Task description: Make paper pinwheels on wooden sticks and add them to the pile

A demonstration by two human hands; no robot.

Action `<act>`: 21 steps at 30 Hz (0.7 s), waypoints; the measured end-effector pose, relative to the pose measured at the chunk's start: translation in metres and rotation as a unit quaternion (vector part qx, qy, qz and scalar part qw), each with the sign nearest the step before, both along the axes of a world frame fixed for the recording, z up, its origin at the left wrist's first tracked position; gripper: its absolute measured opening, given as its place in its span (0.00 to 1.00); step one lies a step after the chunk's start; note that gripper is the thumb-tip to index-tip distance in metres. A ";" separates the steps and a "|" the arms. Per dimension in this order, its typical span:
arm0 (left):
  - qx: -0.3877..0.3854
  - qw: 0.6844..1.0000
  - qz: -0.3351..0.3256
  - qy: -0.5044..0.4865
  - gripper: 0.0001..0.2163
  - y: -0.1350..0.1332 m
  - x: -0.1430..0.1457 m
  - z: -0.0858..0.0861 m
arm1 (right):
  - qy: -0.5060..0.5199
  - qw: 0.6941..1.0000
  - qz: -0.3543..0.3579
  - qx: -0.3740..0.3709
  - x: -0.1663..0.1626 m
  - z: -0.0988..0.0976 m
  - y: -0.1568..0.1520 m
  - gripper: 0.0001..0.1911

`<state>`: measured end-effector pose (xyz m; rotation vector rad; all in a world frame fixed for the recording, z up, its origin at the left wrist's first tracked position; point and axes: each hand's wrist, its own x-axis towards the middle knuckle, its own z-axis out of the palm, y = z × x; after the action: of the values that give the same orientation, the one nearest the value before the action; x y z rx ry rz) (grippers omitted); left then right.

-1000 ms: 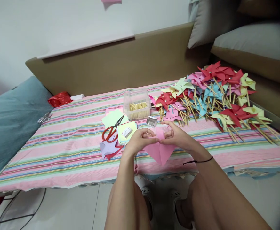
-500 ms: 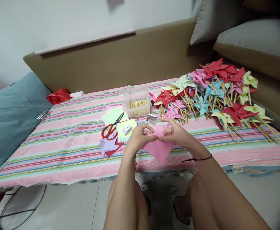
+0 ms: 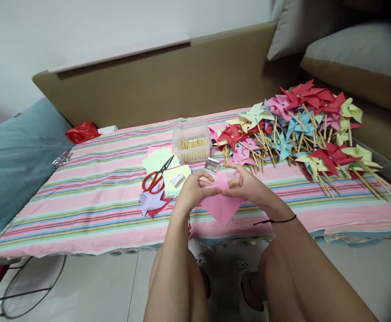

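Red plastic, a crumpled bag (image 3: 81, 133), lies far off to the left of the grip, at the back of the striped cloth (image 3: 81, 210), seemingly just parked out of the way. Nearer, but still left of the grip, purple paper (image 3: 151, 201) overlaps red paper (image 3: 161, 208). Scissors (image 3: 153, 181) lie beside these, handles towards the person and blades pointing away, likely so they can be picked up safely. Green sheets (image 3: 157, 157) lie behind them. Just left of the grip, a pile (image 3: 172, 191) of sheets carries a white box (image 3: 177, 180), perhaps as a weight. Beyond the grip stands a clear tub (image 3: 199, 129) of sticks (image 3: 194, 148), whose walls would keep them from rolling.

Left grip (image 3: 195, 191) is closed, its thumb lying level and pinching the pink sheet (image 3: 222, 209) near its middle. That sheet is between the two hands, one corner pointing down towards the person. Just beyond it sits an open tray (image 3: 212, 166) with small shiny bits inside, presumably placed for easy reach. Right grip (image 3: 245, 188) meets the left at the thumb tips; it pinches too, though its index finger arches clear. Holding from both sides probably steadies the paper. Well right of the grip, finished pinwheels (image 3: 332, 154) are heaped, apparently to leave working room.
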<state>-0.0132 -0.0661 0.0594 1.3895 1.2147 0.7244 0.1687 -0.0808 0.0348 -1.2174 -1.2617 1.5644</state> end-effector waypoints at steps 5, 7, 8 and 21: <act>0.001 1.000 -0.004 0.008 0.15 0.000 0.000 0.000 | 0.003 1.000 0.001 -0.011 -0.001 0.001 0.000 0.46; 0.000 1.000 -0.005 0.007 0.16 0.000 0.000 -0.001 | 0.004 1.000 -0.002 -0.019 -0.001 0.002 0.000 0.45; -0.002 1.000 -0.006 0.003 0.16 0.000 -0.001 -0.001 | 0.006 1.000 -0.005 -0.022 -0.001 0.003 0.000 0.44; -0.053 0.962 0.108 -0.244 0.27 0.001 0.011 0.001 | 0.126 0.963 -0.232 0.049 -0.008 0.004 0.007 0.41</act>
<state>-0.0018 -0.0653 0.0606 0.9200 0.9973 1.0656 0.1612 -0.0740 0.0384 -1.1102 -0.8064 1.2473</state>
